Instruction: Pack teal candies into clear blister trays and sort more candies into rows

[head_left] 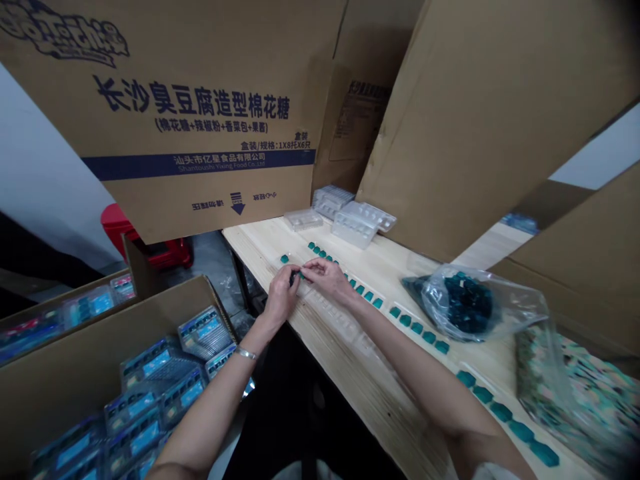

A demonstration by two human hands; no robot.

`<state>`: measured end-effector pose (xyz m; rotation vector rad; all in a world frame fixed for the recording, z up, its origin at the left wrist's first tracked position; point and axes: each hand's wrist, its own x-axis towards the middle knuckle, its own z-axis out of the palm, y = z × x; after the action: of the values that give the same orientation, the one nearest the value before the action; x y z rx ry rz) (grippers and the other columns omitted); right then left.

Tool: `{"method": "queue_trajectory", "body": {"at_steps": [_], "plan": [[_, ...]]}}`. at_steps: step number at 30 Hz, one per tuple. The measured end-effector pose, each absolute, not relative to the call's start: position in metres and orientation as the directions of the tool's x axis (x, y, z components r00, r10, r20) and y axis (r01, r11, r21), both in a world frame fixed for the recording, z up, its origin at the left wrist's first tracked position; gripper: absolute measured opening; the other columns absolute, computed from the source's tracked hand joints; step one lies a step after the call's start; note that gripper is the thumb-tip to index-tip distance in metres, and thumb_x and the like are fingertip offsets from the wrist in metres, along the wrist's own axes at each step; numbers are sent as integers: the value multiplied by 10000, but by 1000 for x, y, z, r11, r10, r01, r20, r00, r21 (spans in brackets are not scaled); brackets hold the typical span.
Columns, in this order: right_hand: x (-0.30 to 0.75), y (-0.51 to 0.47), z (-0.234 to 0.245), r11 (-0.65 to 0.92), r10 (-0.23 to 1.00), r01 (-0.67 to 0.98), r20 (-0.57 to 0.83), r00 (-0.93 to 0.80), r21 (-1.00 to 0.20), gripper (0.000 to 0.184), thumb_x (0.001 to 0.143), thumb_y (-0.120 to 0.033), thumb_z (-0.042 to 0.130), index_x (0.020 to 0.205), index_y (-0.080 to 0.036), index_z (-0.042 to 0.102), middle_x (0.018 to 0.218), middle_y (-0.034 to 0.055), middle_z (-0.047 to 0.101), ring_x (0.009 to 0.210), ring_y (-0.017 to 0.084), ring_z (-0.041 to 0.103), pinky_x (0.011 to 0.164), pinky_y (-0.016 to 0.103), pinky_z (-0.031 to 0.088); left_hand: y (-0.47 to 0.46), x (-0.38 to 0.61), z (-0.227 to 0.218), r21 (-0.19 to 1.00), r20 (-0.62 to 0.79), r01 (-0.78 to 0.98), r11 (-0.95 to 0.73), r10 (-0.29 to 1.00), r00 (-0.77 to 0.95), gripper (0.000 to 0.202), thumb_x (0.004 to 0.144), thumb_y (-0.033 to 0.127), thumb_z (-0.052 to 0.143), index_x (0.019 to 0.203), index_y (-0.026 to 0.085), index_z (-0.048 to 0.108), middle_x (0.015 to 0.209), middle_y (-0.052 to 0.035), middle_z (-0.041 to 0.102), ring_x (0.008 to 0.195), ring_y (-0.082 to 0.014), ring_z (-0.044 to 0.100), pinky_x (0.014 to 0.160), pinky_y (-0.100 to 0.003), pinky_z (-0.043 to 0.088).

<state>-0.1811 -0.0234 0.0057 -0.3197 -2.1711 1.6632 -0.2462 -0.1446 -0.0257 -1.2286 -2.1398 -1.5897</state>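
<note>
My left hand is closed over the near edge of the table, with something dark, apparently teal pieces, between thumb and fingers. My right hand meets it from the right, its fingertips pinched at a small teal piece. Just beyond my left hand, a single teal piece sits in a clear tray. Below my right forearm lies a row of clear plastic trays without teal in the visible hollows. Behind the forearm runs a line of trays holding teal pieces, partly hidden by my right hand.
A clear bag of teal pieces and a bag of printed cards lie on the right. Clear cases stack at the back. Large cardboard boxes wall the table. An open carton of packaged goods stands left.
</note>
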Motion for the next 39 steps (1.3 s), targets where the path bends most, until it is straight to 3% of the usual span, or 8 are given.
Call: {"method": "queue_trajectory", "body": {"at_steps": [4, 6, 9, 11, 15, 18, 37, 39], "plan": [[-186, -20, 3, 193, 345, -14, 82, -935, -981, 196, 666, -268, 669, 820, -151, 636, 641, -3, 641, 567, 112, 590, 589, 244, 493, -156, -250, -29, 674, 598, 728, 122, 488, -636, 127, 825, 210, 497, 925, 169, 563, 867, -58, 629, 810, -157, 592, 764, -288, 459], [-192, -15, 3, 276, 356, -28, 130, -925, -961, 143, 684, -225, 651, 807, -151, 652, 663, 5, 644, 598, 117, 593, 610, 248, 486, -164, -255, -31, 666, 579, 724, 178, 487, -653, 121, 823, 241, 511, 898, 171, 576, 865, -60, 641, 810, -166, 600, 763, -293, 463], [-208, -7, 2, 552, 378, -96, 351, -857, -828, 73, 699, -124, 622, 749, -144, 672, 748, 39, 644, 671, 129, 588, 658, 256, 471, -176, -264, -39, 613, 528, 736, 287, 545, -652, 136, 836, 236, 484, 888, 175, 594, 875, -66, 654, 832, -183, 609, 762, -302, 467], [-220, -3, -1, 695, 296, -142, 461, -837, -705, 88, 713, -92, 613, 734, -144, 680, 789, 59, 644, 727, 143, 587, 700, 263, 462, -181, -269, -45, 572, 489, 749, 333, 595, -638, 145, 836, 221, 474, 892, 176, 601, 872, -68, 658, 834, -192, 613, 748, -303, 470], [-240, -4, -11, 833, 92, -208, 499, -862, -512, 128, 781, -107, 569, 797, -151, 688, 831, 70, 644, 796, 150, 583, 736, 254, 449, -181, -273, -53, 549, 460, 762, 344, 637, -619, 139, 827, 212, 488, 886, 169, 607, 871, -67, 661, 824, -191, 616, 740, -296, 470], [-247, -5, -20, 868, 2, -234, 474, -880, -438, 162, 804, -100, 533, 818, -142, 688, 858, 71, 643, 806, 143, 581, 734, 236, 444, -180, -275, -55, 560, 462, 759, 331, 635, -618, 139, 823, 217, 494, 881, 172, 613, 872, -64, 663, 812, -187, 616, 728, -290, 467], [-267, -1, -41, 905, -19, -195, 423, -906, -377, 181, 810, -135, 503, 790, -148, 683, 817, 52, 658, 776, 129, 568, 728, 226, 425, -179, -278, -53, 709, 417, 664, 238, 618, -667, 116, 774, 257, 560, 814, 197, 652, 834, -76, 659, 792, -212, 604, 736, -326, 458], [-267, -1, -43, 906, -17, -190, 416, -909, -377, 181, 806, -128, 500, 786, -148, 679, 793, 48, 659, 779, 134, 564, 732, 233, 423, -179, -276, -50, 767, 399, 608, 208, 587, -704, 99, 750, 262, 593, 788, 199, 659, 825, -66, 664, 801, -204, 601, 766, -326, 454]]}}
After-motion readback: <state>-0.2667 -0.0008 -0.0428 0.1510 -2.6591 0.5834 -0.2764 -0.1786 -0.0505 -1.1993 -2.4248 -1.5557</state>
